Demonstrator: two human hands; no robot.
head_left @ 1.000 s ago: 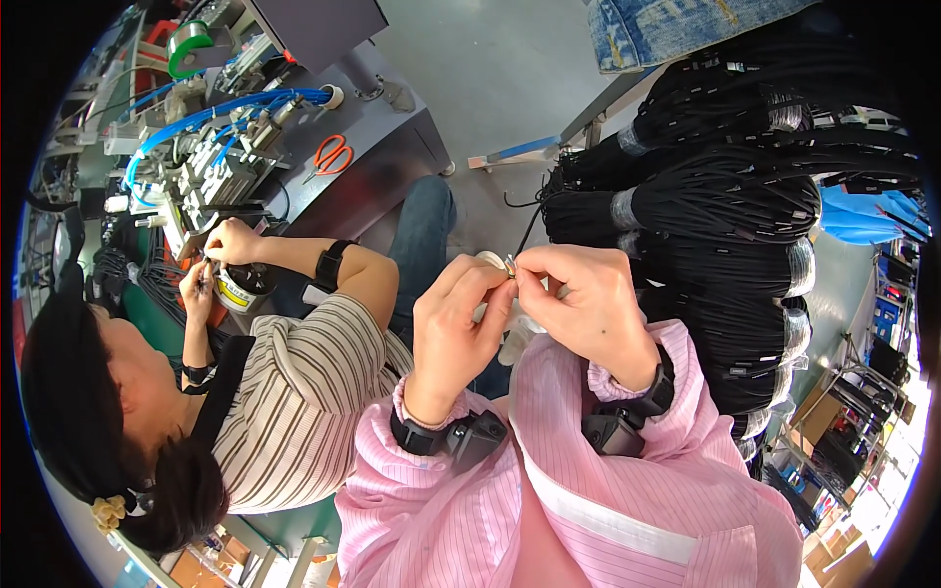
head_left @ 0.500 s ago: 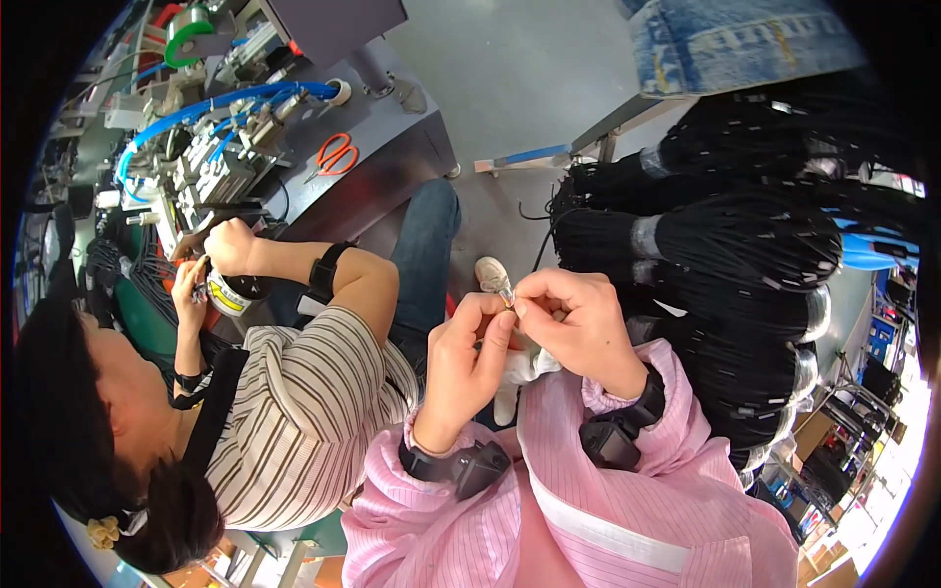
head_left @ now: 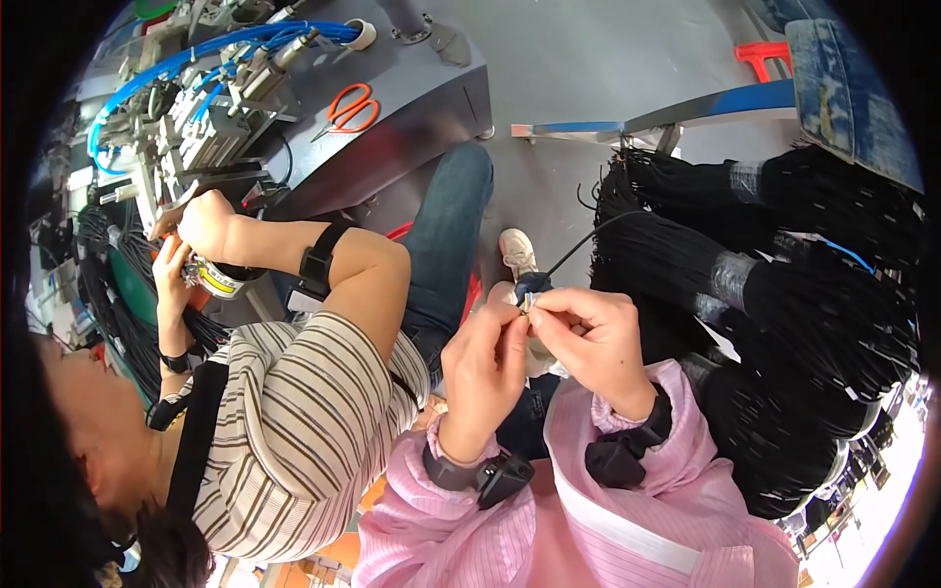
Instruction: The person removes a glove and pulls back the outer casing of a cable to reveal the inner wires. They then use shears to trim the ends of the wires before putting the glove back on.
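In front of my chest, both hands are brought together at the fingertips. My left hand [head_left: 482, 367] pinches the end of a black cable between thumb and forefinger. Right against it, my right hand [head_left: 600, 345] pinches the same end, where short pale strands show just above the fingertips. The fingers cover most of this tip, so its details are hidden. From there the black cable [head_left: 576, 250] runs up and right to the large black cable bundles [head_left: 676, 230], bound with clear wrap.
At left a co-worker in a striped shirt [head_left: 294, 421] handles a roll of tape [head_left: 221, 281] beside a machine with blue hoses [head_left: 211, 44]. Orange-handled scissors [head_left: 353, 108] lie on the grey machine base [head_left: 421, 118]. Someone's jeans [head_left: 848, 103] show at upper right, near a red stool [head_left: 765, 59].
The view has shifted, so the surroundings sit differently. My hands stay pinched together, and the black cable leading from the bundles to my fingers shows more plainly.
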